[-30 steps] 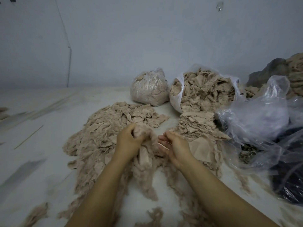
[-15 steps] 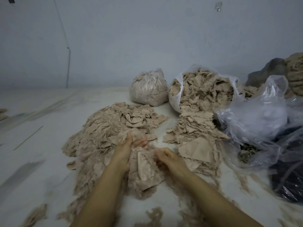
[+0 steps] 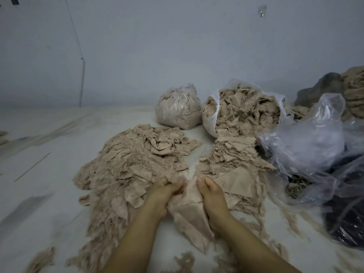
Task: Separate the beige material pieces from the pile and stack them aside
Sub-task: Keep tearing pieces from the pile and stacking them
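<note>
A wide loose pile of beige material pieces [image 3: 134, 166] lies on the white surface ahead of me, left of centre. To its right stands a neater stack of flat beige pieces [image 3: 234, 164]. Between them my left hand [image 3: 164, 194] and my right hand [image 3: 211, 196] both grip one clump of beige pieces [image 3: 189, 211], fingers curled round it. The clump hangs down toward me between my forearms. The fingertips are partly buried in the material.
A tied clear bag of beige fluff [image 3: 178, 108] and an open white bag full of beige pieces [image 3: 244, 109] stand at the back. Crumpled clear plastic [image 3: 311, 146] and a dark bag [image 3: 346, 217] crowd the right side. Fluff scraps [image 3: 184, 262] lie near me.
Both hands have come down and closer together onto the surface. The right hand, open palm-up a second ago, now grips the clump along with the left.
</note>
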